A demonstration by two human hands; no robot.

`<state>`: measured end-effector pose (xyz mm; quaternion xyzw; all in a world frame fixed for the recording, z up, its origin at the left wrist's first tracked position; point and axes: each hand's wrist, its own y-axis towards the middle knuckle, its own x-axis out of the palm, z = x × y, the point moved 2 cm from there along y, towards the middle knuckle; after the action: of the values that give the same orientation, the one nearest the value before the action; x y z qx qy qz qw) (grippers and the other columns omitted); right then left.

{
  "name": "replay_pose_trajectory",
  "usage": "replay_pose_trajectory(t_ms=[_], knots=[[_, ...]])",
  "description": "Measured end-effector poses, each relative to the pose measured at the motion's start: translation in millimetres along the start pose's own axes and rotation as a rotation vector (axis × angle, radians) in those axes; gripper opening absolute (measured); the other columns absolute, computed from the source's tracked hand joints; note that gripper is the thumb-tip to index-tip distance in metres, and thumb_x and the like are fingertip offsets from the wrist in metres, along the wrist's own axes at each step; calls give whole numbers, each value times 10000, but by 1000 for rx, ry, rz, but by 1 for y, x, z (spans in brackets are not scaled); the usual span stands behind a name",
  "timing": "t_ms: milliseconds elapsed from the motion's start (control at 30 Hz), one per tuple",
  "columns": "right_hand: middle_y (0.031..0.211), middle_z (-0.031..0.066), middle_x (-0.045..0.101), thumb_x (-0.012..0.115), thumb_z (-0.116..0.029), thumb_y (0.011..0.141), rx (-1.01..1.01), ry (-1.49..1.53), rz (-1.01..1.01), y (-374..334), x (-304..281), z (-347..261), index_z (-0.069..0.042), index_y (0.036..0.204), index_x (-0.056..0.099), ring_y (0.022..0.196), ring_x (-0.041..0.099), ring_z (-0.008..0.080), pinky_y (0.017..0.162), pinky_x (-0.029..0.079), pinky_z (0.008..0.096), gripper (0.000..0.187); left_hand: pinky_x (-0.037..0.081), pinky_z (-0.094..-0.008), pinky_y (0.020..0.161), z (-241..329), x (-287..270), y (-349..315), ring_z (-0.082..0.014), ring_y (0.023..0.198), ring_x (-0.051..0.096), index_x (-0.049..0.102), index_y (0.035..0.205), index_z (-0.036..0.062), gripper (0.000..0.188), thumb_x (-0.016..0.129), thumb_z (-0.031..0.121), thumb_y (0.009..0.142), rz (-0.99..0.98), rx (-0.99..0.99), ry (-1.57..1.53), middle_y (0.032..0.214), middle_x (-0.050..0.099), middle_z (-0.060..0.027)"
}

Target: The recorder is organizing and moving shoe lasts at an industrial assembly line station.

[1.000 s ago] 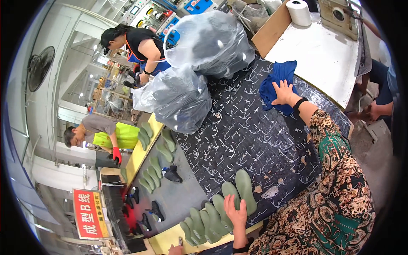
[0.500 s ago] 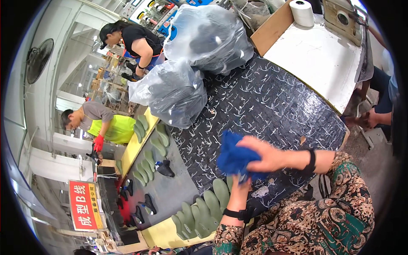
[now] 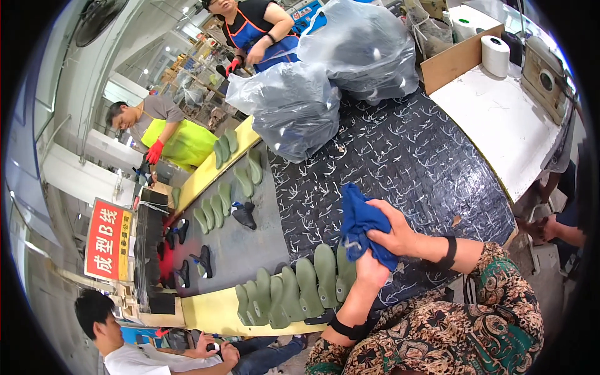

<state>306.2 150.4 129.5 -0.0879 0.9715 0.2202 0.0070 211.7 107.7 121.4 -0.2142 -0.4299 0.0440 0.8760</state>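
Observation:
A crumpled blue cloth (image 3: 359, 220) is bunched between both my hands above the near edge of the dark patterned table (image 3: 406, 156). My right hand (image 3: 394, 234) grips it from the right, a black band on that wrist. My left hand (image 3: 369, 270) is underneath, pressed into the cloth, mostly hidden by it. Just left of my hands lies a row of green shoe soles (image 3: 294, 289) on the grey conveyor belt (image 3: 250, 244).
Two large clear plastic bags (image 3: 294, 106) of dark items sit at the table's far side. A white surface (image 3: 500, 125) with a paper roll (image 3: 495, 55) is at right. More green soles (image 3: 215, 206) and black shoe parts (image 3: 244, 215) lie along the belt. Other people work around it.
My right hand picked the blue cloth off the far right of the table and brought it toward me; my left hand left the green soles and now meets the cloth.

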Motion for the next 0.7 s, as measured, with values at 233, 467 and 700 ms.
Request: replay_pose_trajectory(t_ms=[233,467,700], knots=[[1158,309,435,702,-287,666,-327,-405,-12,-17,-14,-6,-23,1292,399,1019,482,455,894,408,443,744,318,-382,1054,-3,7,7,-228,1232,417,370,1340,122,465,327,376,954,-155,76,133,1361,401,-60],[997,154,597,611,-27,751,-99,-259,187,9,-67,-7,15,1139,523,940,595,225,816,463,316,400,176,-357,1103,-29,20,-18,-210,1347,215,242,1394,19,504,364,266,971,-559,-52,447,1469,185,-81],[1035,163,560,624,-59,764,-302,-694,591,34,-174,-17,10,1198,488,904,582,259,814,453,334,461,340,-414,991,40,-5,-72,-357,1233,411,253,1384,-29,654,484,351,905,-707,-18,513,1427,277,-205]])
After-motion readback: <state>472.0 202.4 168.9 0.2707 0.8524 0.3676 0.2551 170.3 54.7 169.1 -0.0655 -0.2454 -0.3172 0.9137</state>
